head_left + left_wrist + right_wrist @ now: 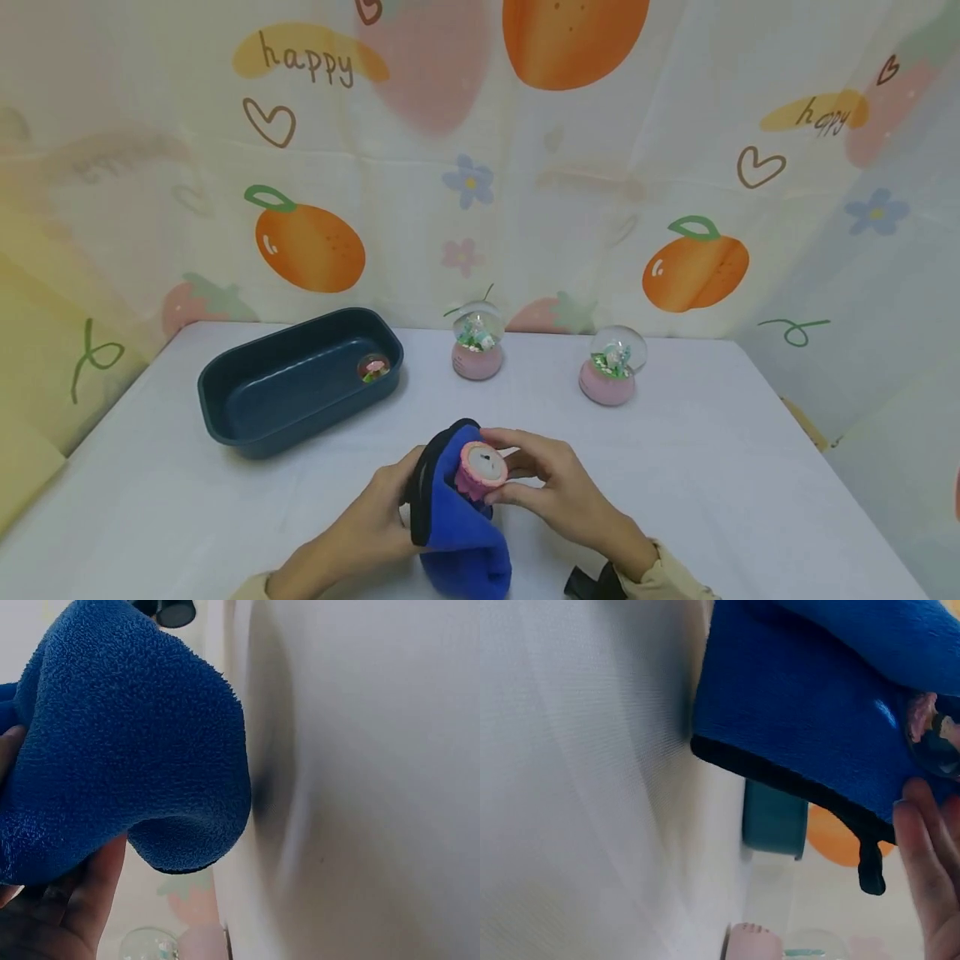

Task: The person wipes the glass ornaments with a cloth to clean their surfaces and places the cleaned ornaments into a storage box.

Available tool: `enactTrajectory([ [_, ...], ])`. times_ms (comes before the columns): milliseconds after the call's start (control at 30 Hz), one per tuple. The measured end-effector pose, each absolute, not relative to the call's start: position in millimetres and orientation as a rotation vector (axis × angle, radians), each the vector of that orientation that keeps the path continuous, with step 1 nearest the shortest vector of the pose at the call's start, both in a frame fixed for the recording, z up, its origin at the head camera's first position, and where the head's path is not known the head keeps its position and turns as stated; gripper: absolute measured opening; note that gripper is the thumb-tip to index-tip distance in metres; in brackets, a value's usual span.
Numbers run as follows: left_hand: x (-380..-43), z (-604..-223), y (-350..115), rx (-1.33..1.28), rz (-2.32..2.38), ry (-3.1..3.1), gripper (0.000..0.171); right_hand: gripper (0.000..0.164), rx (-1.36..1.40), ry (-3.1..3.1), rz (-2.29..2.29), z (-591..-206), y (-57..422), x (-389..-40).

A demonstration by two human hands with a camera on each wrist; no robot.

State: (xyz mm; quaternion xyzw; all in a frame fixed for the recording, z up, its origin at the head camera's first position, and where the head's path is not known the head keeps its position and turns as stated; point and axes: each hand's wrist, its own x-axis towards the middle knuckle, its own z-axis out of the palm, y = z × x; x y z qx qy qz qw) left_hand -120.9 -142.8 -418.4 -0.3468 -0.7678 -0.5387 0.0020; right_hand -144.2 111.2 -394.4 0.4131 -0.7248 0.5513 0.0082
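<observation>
Your left hand and right hand face each other, apart, midway between the left and right edges of the table and well short of its far edge, with both wrists slanting inward. Your left hand grips, its fingers largely hidden from the head view. Your right pinches, forefinger stretched across and thumb nearer you; tan sleeves reach your forearms.

brown word “happy” on fruit-print backdrop, upper left, second “happy” on it, upper right
</observation>
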Motion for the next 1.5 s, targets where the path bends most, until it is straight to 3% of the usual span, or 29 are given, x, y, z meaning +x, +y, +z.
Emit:
enactTrajectory([
  [233, -118.1, -416.2, -139.9, -1.101, -1.656, -2.365, 0.055, 0.029, 1.303, -2.343, 1.717, -395.6, 109.9, -145.5],
  [800, -121.8, -419.8, -140.6, -1.023, -1.628, -2.213, 0.048, 0.028, 1.076, -2.349, 1.725, -392.9, 114.9, -142.9],
  [967, -122.8, -417.7, -143.8, -1.006, -1.553, -2.186, 0.06, 0.031, 1.057, -2.375, 1.747, -391.3, 116.0, -143.7],
  [1100, -124.1, -414.9, -146.9, -0.982, -1.539, -2.182, 0.067, 0.033, 1.06, -2.405, 1.715, -390.1, 115.2, -145.0],
  [1500, -126.2, -414.0, -149.9, -0.961, -1.557, -2.229, 0.066, 0.04, 1.222, -2.444, 1.617, -394.0, 115.3, -149.8],
])
